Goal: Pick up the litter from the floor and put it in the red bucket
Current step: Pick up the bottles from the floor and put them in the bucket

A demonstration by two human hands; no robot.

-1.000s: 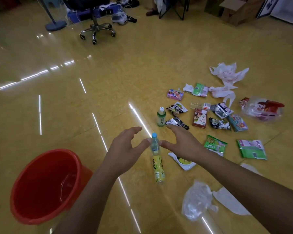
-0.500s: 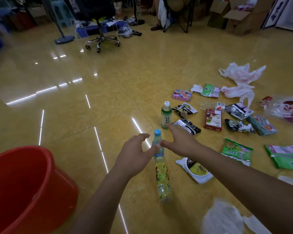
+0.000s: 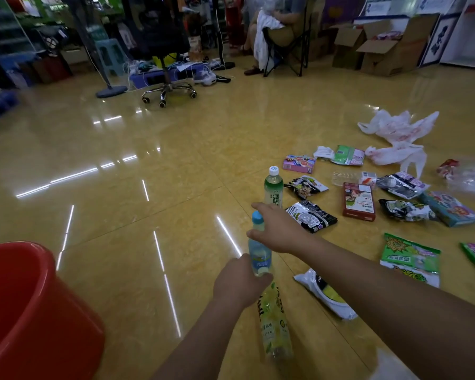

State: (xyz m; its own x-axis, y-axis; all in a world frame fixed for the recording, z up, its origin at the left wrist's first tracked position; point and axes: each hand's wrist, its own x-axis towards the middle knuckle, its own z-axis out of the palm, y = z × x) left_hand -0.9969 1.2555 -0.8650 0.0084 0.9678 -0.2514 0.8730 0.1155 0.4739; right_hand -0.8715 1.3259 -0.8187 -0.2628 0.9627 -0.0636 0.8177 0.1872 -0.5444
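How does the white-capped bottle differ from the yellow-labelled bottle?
The white-capped bottle stands upright; the yellow-labelled bottle lies on its side. The first has a green label, the second a yellow one. The first is beyond the right hand; the second's top is hidden by the left hand. Both are plastic, on the floor.

1. glossy yellow floor [image 3: 176, 165], streaked with light reflections.
2. red bucket [image 3: 25, 311] standing at the near left.
3. yellow-labelled bottle [image 3: 274, 333] lying on its side, with a green-labelled bottle [image 3: 273, 187] upright beyond it.
4. to the right, scattered snack wrappers [image 3: 410, 259], a red box [image 3: 358, 201] and crumpled white plastic bags [image 3: 395, 133].
5. office chair [image 3: 167, 91] far back.
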